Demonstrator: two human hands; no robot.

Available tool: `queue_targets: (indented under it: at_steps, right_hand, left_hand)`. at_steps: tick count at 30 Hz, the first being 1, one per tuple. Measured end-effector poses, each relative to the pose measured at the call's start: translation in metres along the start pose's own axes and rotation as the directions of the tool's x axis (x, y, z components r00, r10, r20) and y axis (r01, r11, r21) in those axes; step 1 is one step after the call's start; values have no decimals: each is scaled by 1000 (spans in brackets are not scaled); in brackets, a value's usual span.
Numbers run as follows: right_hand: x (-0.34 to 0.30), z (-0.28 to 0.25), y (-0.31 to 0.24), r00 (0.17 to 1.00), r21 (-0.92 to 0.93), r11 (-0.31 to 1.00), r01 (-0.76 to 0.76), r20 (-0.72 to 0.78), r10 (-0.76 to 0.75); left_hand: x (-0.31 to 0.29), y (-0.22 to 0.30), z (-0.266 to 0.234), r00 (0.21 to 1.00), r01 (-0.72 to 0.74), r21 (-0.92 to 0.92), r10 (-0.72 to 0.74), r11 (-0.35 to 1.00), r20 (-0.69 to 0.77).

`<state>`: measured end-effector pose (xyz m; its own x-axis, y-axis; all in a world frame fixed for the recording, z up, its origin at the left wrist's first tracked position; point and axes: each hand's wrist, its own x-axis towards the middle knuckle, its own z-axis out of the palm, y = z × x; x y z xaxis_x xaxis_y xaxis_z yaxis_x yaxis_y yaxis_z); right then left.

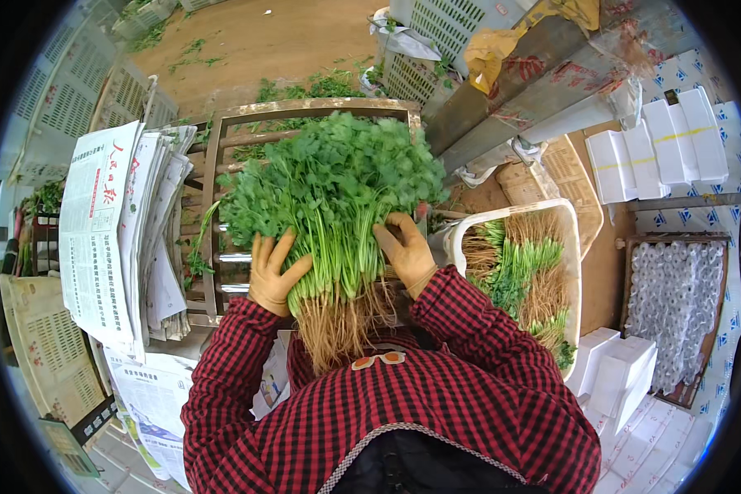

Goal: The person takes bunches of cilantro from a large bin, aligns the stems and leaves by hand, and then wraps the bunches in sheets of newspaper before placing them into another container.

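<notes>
- I'd best press lightly and evenly from both sides, so the stems [335,255] stay lined up without bruising.
- The bunch of greens [329,185] sits between my hands: leaves ahead of my fingertips, roots [335,328] behind them, towards me.
- My left hand [275,273] is spread wide, thumb at the stems.
- My right hand [408,253] half curls, thumb and forefinger parted, touching the opposite edge.

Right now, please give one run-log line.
leafy herb bunch: roots at near end; left hand: open, at left stems; right hand: open, at right stems; newspaper stack: left; white basket: right, rooted greens inside
</notes>
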<state>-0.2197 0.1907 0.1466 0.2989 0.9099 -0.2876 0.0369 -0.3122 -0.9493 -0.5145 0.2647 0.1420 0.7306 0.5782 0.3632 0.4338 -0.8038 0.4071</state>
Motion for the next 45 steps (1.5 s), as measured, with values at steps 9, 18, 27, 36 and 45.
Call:
queue_targets:
  at_steps: [9, 18, 27, 36, 45]
  right_hand:
    - [12, 2, -40, 958, -105, 992, -72, 269, 98]
    - [-20, -1, -53, 968, -307, 951, -38, 226, 112]
    - [-19, -18, -19, 993, -223, 974, -28, 104, 52]
    - [-14, -32, -31, 981, -607, 795, -8, 149, 123]
    - [64, -75, -192, 873, -87, 898, 431, 291, -391]
  left_hand:
    - [-37, -3, -74, 878, 147, 345, -283, 927, 386]
    - [41, 60, -93, 999, 13, 135, -20, 991, 48]
    - [69, 72, -14, 889, -224, 16, 197, 975, 413]
    - [71, 84, 11, 885, -268, 164, 176, 949, 431]
    - [58, 79, 19, 895, -273, 164, 188, 948, 403]
